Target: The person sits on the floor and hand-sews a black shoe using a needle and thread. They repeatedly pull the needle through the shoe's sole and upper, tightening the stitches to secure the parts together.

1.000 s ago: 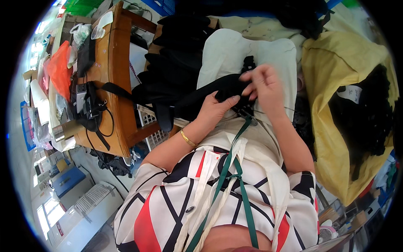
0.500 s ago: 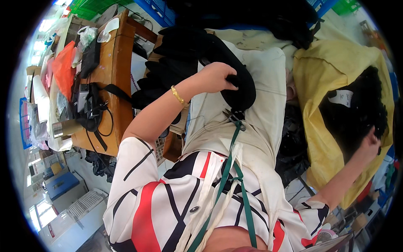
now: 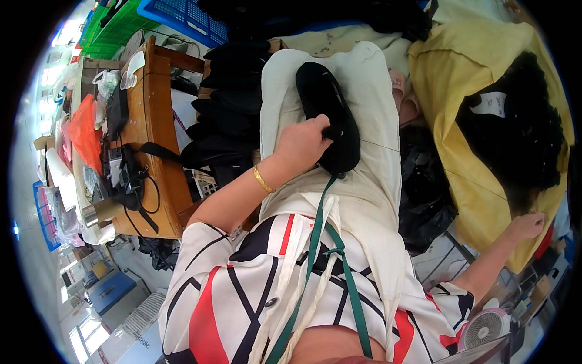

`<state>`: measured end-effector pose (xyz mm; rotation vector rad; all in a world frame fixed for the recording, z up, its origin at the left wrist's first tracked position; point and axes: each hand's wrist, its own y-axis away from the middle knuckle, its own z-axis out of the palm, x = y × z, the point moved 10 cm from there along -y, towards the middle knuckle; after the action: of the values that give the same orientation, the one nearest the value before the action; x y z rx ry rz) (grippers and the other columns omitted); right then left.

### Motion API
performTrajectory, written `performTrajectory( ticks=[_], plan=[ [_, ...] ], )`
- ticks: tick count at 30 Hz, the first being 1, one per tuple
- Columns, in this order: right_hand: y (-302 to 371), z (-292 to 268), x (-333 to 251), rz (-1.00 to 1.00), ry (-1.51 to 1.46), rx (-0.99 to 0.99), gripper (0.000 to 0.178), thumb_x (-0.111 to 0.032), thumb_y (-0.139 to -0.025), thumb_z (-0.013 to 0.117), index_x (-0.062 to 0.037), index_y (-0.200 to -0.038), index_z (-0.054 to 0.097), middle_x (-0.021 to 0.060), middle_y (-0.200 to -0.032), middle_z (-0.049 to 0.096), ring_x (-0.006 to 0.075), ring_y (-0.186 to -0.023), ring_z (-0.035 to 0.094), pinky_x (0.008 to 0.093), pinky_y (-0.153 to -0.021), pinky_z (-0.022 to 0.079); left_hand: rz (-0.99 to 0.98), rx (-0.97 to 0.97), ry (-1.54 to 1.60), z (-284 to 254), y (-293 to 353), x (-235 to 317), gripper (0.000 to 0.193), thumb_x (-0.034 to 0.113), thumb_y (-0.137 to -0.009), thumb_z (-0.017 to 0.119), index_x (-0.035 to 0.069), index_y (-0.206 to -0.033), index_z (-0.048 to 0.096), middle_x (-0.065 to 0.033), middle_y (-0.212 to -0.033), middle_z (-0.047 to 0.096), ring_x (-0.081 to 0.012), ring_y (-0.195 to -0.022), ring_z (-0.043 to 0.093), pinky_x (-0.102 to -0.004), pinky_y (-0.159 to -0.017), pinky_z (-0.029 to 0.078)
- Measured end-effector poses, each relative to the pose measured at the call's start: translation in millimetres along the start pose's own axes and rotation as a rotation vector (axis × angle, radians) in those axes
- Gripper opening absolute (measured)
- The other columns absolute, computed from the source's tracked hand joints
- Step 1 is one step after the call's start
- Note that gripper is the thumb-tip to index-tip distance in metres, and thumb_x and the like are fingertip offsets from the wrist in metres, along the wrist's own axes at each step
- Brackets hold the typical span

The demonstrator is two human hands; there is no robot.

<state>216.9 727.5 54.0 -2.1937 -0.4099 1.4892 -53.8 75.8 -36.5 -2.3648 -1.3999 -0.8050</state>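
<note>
A black fabric shoe (image 3: 341, 115) lies lengthwise on the pale apron (image 3: 381, 182) over my lap. My left hand (image 3: 306, 142) is closed on its side edge, fingers pinching the black material. Far out to the right, my right hand (image 3: 528, 225) is closed with fingertips together. A thin dark thread (image 3: 470, 177) stretches from beside the shoe toward it; whether a needle is in the fingers is too small to tell. A green ribbon (image 3: 316, 233) hangs from my neck and runs under the shoe's near end.
Black shoes (image 3: 227, 115) are stacked to the left beside a wooden table (image 3: 156, 121) with bags and cables. On the right stands a yellow sack (image 3: 445, 79) of black items, next to a black plastic bag (image 3: 421, 194). A blue crate (image 3: 182, 21) is at the back.
The shoe has come down flat onto my lap, covering the scissors on the green ribbon. My left hand has moved slightly down and left with it. My right hand has moved lower.
</note>
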Motion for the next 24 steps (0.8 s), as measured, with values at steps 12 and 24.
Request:
performTrajectory(
  ticks=[12,24],
  plan=[
    [123,132,25,0.310,-0.375,-0.640,0.019,-0.008,-0.094,0.061,-0.0002,-0.112,0.061,0.0143,-0.098,0.069,0.0212,-0.089,0.068,0.0301,-0.082,0.055,-0.601,-0.109,1.275,63,21,-57,0.020,0.018,-0.095,0.064,0.002,-0.104,0.059,-0.0076,-0.087,0.065,-0.0121,-0.074,0.064,-0.0220,-0.059,0.054],
    [519,145,-232,0.118,-0.413,-1.787,0.012,-0.010,-0.092,0.062,-0.0063,-0.103,0.066,0.0074,-0.072,0.064,0.0131,-0.058,0.058,0.0265,-0.055,0.047,-0.829,-0.087,1.551,77,42,-56,0.017,0.024,-0.097,0.062,0.008,-0.102,0.061,-0.0061,-0.081,0.068,-0.0117,-0.060,0.063,-0.0234,-0.049,0.051]
  ],
)
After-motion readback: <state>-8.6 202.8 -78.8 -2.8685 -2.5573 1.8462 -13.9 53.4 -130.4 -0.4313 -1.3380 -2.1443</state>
